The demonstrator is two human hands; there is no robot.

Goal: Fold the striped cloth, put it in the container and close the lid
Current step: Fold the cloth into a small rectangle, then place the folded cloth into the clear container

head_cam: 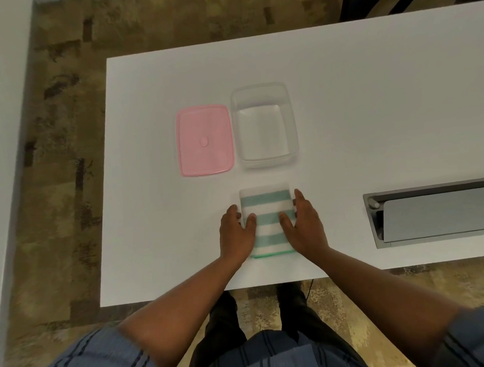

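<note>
From the head camera I look down on a white table [371,106]. My left hand [236,234] and right hand [304,226] flank a folded striped cloth [266,220] lying near the table's front edge, each with its thumb laid on top and its fingers along the cloth's side edge, squeezing the bundle between them rather than spread flat.

The main risk I judge is the fold springing open when I lift, since only the two sides are held and the layers at the near edge look loose. The bundle also looks about as wide as the clear plastic container [264,126], so it may catch on the rim and bunch up, which would keep the pink lid [203,139] from seating.

The cloth is white with teal bands running across it, folded into a compact rectangle. The container stands open just beyond it, and the lid lies flat just left of the container.
</note>
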